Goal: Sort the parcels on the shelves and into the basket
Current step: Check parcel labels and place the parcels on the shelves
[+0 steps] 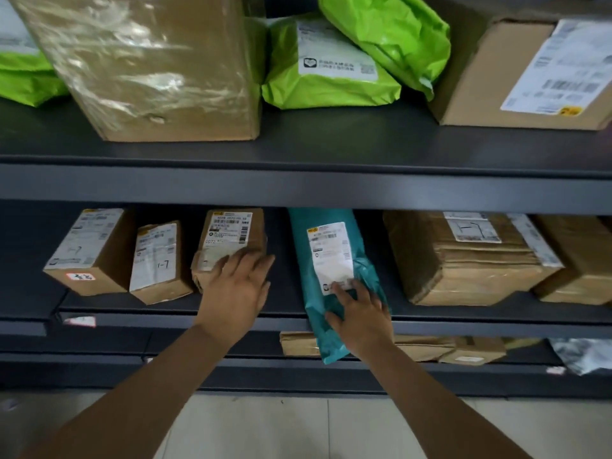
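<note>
A teal plastic mailer point(326, 260) with a white label lies on the middle shelf point(463, 321), its near end hanging over the front edge. My right hand point(359, 318) rests on that near end, fingers spread and straight, thumb along its left side. Left of it stands a small taped cardboard box point(231, 238) with a label on top. My left hand point(236, 289) lies flat against the box's near right corner, fingers straight. No basket is in view.
Two more small labelled boxes point(96, 251) point(159, 261) stand left on the middle shelf, and large cardboard parcels point(463, 256) at the right. The top shelf holds a big taped box point(159, 64), green mailers point(324, 67) and a labelled carton point(530, 71). Flat parcels point(430, 347) lie on the lower shelf.
</note>
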